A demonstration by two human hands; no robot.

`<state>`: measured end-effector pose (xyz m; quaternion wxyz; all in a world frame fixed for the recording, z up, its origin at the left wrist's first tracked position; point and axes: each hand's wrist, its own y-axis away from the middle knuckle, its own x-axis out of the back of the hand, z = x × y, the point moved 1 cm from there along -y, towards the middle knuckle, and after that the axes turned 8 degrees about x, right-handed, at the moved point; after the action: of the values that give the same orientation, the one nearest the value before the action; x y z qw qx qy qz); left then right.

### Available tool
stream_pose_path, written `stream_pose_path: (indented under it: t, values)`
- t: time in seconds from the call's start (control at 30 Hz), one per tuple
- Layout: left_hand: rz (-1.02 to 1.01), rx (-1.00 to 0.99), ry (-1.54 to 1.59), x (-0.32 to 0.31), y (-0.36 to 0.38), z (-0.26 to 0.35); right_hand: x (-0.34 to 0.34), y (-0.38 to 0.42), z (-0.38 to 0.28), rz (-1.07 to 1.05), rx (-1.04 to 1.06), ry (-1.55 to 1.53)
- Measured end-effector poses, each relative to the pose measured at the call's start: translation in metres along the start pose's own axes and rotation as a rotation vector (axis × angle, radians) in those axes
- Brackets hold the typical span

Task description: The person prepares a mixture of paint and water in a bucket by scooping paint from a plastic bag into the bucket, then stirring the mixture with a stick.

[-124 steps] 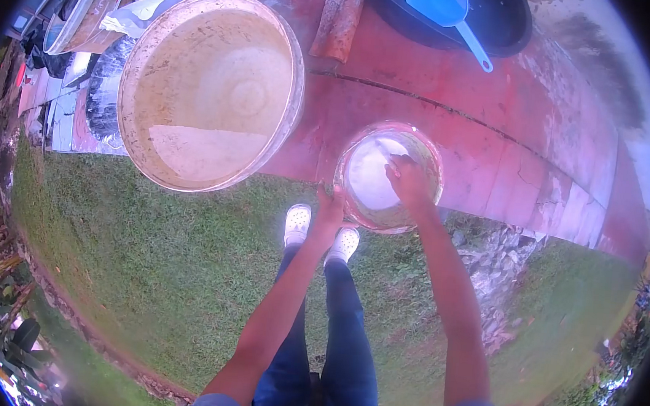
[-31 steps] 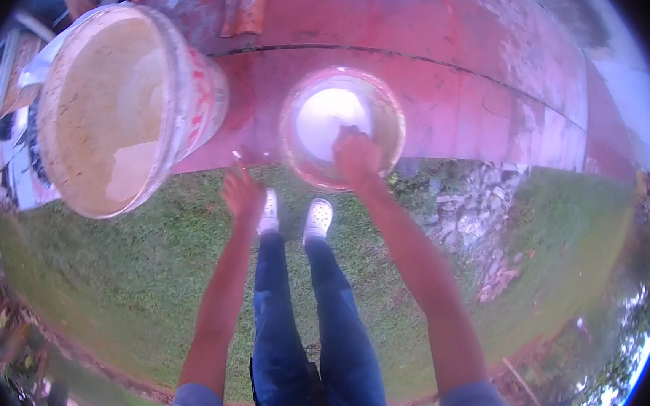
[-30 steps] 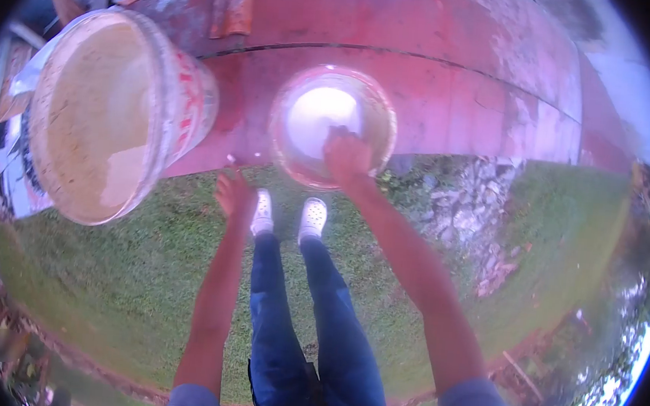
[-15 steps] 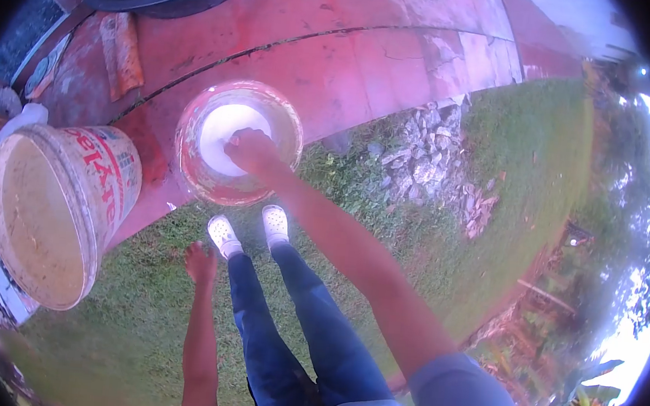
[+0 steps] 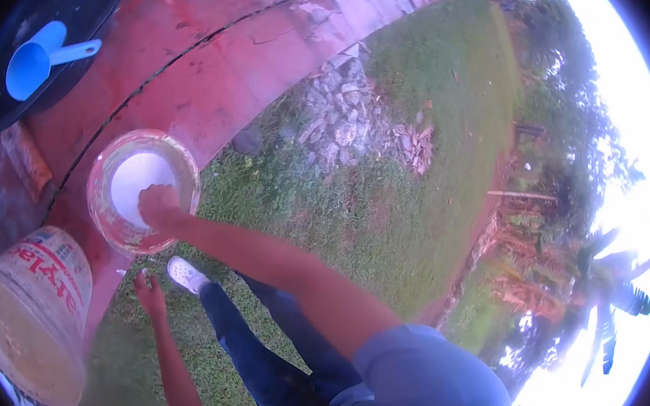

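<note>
A round bucket (image 5: 184, 230) with a worn, reddish rim stands at the edge of the red slab, white material (image 5: 129, 188) showing inside it. My right hand (image 5: 160, 207) reaches in over the white material with its fingers curled closed; what they hold, if anything, is hidden. Low beside that bucket hangs my left hand (image 5: 151, 296), its fingers loosely apart and nothing in them. A large whitish bucket (image 5: 67, 274) with red lettering is left of it, its wide mouth facing me.
Blue scoops (image 5: 30, 69) rest in a black basin (image 5: 96, 2) on the red slab (image 5: 170, 30). Near the basin lies a worn reddish-brown piece (image 5: 27, 160). A heap of broken stones (image 5: 347, 113) sits on the grass (image 5: 407, 232); trees stand beyond.
The view has swung to the right, so the buckets and basin appear farther left and lower. My right hand stays over the bucket; my left hand is now nearer to it.
</note>
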<state>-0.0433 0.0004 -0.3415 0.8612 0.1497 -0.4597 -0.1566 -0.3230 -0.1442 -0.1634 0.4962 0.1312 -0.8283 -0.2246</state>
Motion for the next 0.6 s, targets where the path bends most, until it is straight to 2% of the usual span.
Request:
stream_pose_path:
  t: [0.03, 0.07, 0.1, 0.13, 0.2, 0.23, 0.3, 0.33, 0.4, 0.43, 0.5, 0.53, 0.57, 0.6]
  values:
    - [-0.007, -0.019, 0.003, -0.004, 0.003, 0.0, -0.007, -0.008, 0.001, 0.097, -0.054, -0.161]
    - [-0.069, 0.044, 0.215, -0.008, 0.008, 0.0, -0.011, -0.014, 0.004, 0.193, -0.107, -0.324]
    - [-0.13, 0.113, 0.422, -0.009, 0.01, 0.001, -0.014, -0.021, 0.008, 0.203, -0.115, -0.327]
    - [-0.132, 0.105, 0.416, 0.003, 0.015, 0.024, -0.015, -0.029, 0.011, 0.245, -0.067, -0.392]
    - [-0.182, 0.484, 0.734, 0.045, 0.034, 0.1, -0.007, -0.037, 0.013, 0.298, 0.059, -0.413]
    - [-0.184, 0.481, 0.731, 0.052, 0.035, 0.115, -0.004, -0.04, 0.014, 0.347, 0.114, -0.277]
    - [-0.198, 0.469, 1.008, 0.064, 0.039, 0.138, 0.011, -0.035, 0.017, 0.303, 0.181, 0.019]
    - [-0.163, 0.504, 1.046, 0.076, 0.04, 0.165, 0.01, -0.035, 0.019, 0.306, 0.179, 0.019]
    - [-0.151, 0.504, 1.08, 0.084, 0.035, 0.193, 0.007, -0.032, 0.027, 0.245, 0.148, 0.311]
    - [-0.134, 0.509, 1.115, 0.085, 0.033, 0.2, 0.008, -0.029, 0.027, 0.246, 0.149, 0.315]
    - [-0.142, 0.512, 1.174, 0.082, 0.026, 0.202, 0.01, -0.017, 0.026, 0.089, 0.095, 0.14]
    - [-0.146, 0.516, 1.23, 0.08, 0.024, 0.201, 0.007, -0.012, 0.029, 0.092, 0.101, 0.143]
    - [-0.126, 0.514, 1.231, 0.072, 0.026, 0.196, 0.001, -0.006, 0.03, 0.107, 0.014, 0.068]
    - [-0.154, 0.403, 1.175, 0.058, 0.026, 0.186, -0.028, -0.019, 0.031, 0.124, -0.051, -0.014]
